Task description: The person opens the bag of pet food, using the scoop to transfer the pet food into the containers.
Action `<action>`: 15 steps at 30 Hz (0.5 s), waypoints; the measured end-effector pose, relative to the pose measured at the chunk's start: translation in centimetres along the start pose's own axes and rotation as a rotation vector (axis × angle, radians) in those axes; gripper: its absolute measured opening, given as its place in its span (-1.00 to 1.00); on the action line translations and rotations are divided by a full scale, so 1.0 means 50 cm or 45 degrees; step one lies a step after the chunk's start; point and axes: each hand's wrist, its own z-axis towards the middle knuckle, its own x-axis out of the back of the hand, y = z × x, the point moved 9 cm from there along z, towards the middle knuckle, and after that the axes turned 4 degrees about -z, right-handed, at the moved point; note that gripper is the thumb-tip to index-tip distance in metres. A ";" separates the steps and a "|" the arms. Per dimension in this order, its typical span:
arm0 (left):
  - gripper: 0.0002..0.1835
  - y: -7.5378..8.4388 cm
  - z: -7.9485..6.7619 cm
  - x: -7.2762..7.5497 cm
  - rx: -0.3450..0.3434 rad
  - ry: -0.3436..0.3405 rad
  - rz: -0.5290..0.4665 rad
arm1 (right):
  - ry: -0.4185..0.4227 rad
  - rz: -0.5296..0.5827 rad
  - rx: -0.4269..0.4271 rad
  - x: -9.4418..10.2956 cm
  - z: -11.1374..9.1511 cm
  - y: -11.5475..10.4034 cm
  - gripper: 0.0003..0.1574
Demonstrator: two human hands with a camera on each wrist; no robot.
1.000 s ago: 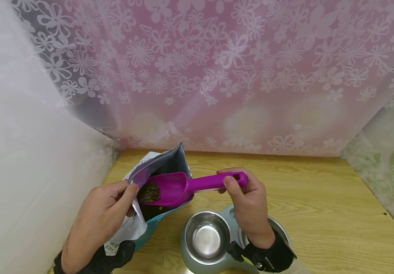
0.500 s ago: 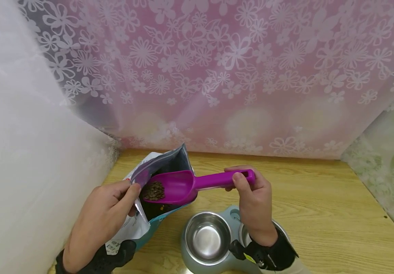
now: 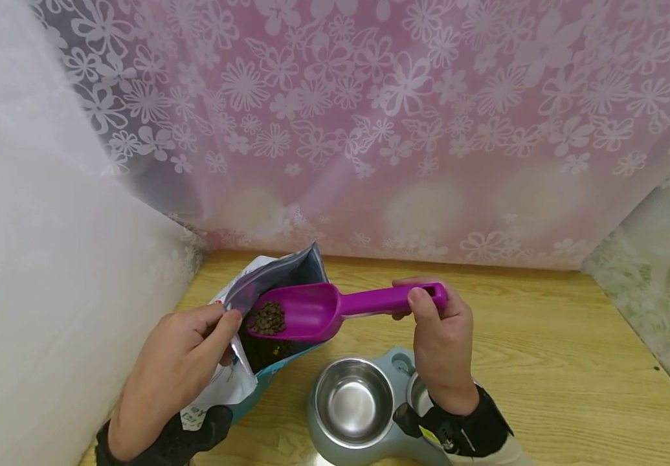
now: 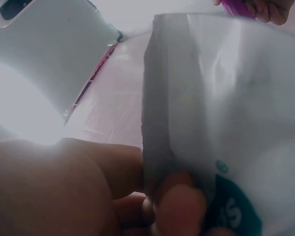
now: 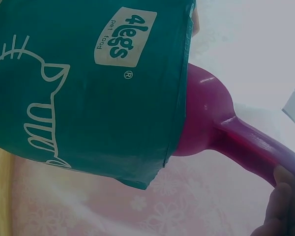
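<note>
In the head view my left hand [image 3: 180,362] pinches the near-left edge of an opened pet food bag [image 3: 265,382], silver inside and teal and white outside. My right hand [image 3: 442,336] grips the handle of a magenta scoop [image 3: 317,314], thumb on top. The scoop's bowl sits at the bag's mouth, with a small heap of brown kibble [image 3: 267,318] at its tip. More kibble lies dark inside the bag. From the right wrist, the bag's teal front [image 5: 103,98] reads "4legs pet food" and hides part of the scoop's bowl.
Below the right hand, a blue-grey double feeder [image 3: 390,446] holds two steel bowls; the left one [image 3: 353,402] shows bare metal, while the right one is mostly covered by the hand and wrist. The wooden table [image 3: 544,343] meets a pink flowered curtain [image 3: 369,162] behind.
My right hand has drawn the scoop slightly right and up, so more of its bowl and the kibble shows. The left hand keeps its pinch on the bag with barely any shift.
</note>
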 end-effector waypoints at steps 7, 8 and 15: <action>-0.52 0.001 0.001 -0.003 0.006 -0.006 -0.001 | 0.021 0.059 0.002 0.003 0.003 -0.004 -0.74; -0.52 0.001 0.001 -0.003 0.005 -0.007 -0.001 | 0.026 0.066 0.002 0.004 0.003 -0.004 -0.74; -0.51 0.000 0.001 -0.005 0.016 -0.019 0.011 | 0.065 0.151 -0.022 0.015 0.004 -0.002 -0.75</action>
